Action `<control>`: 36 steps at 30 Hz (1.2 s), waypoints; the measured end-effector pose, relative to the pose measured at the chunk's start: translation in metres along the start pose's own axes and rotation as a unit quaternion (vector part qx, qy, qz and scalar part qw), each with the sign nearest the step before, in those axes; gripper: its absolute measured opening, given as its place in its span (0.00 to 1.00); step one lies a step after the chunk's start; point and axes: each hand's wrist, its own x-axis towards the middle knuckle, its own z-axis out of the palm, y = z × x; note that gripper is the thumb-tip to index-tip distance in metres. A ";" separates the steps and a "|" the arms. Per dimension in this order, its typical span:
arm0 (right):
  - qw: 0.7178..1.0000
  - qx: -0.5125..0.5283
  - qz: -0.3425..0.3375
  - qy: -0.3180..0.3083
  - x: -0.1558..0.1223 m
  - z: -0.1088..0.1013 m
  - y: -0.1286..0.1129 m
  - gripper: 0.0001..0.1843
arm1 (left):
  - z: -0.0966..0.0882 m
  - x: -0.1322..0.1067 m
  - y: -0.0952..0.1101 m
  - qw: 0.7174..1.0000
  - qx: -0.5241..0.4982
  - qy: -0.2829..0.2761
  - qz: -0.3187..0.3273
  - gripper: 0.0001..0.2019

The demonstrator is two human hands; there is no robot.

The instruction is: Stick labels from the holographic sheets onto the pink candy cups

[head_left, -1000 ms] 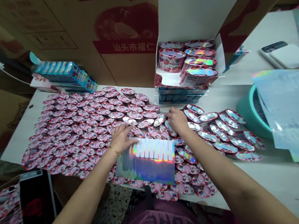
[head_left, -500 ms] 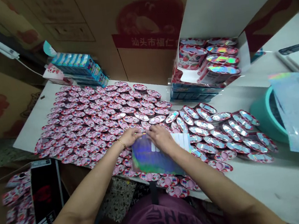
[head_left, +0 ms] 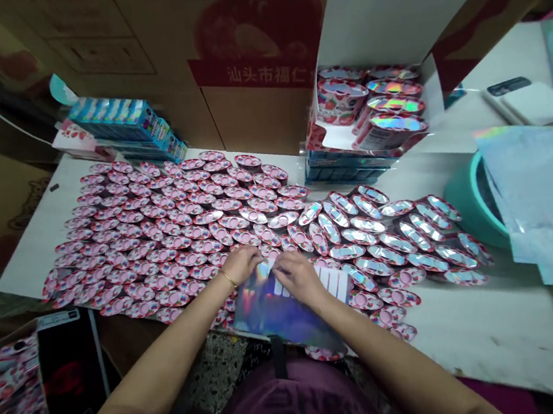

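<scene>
A shiny holographic sticker sheet (head_left: 279,314) lies between my forearms, over the near edge of the packs. White strips show on its right part. My left hand (head_left: 243,263), with a bracelet at the wrist, pinches at its upper left corner. My right hand (head_left: 299,277) has its fingers bent together on the upper edge, a short gap from the left. Whether a loose sticker is between the fingertips is too small to tell. Around both hands stand many oval-topped strawberry-print packs (head_left: 199,231). Those to the right carry silvery stickers (head_left: 368,224); most on the left show pink tops.
An open display box (head_left: 315,136) of packs stands at the back on blue boxes (head_left: 347,170). More blue boxes (head_left: 119,119) are at back left. To the right, further holographic sheets (head_left: 548,200) overlap a teal bucket (head_left: 467,200). A carton of packs (head_left: 16,386) sits lower left.
The sticker sheet has tilted and come nearer my body, covering some front packs. My hands have moved slightly apart at its upper edge. The whole view has shifted a little.
</scene>
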 end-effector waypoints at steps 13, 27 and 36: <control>0.799 0.425 0.344 0.248 0.010 -0.040 0.024 0.13 | 0.013 0.037 0.063 0.852 -0.515 0.018 -0.093 0.20; 0.869 -0.130 0.261 0.400 0.097 -0.010 0.073 0.11 | 0.001 0.142 0.042 0.954 -0.145 0.255 -0.065 0.18; 0.880 -0.169 0.321 0.307 0.105 -0.011 0.074 0.09 | 0.004 0.148 0.045 0.972 0.000 0.235 -0.006 0.19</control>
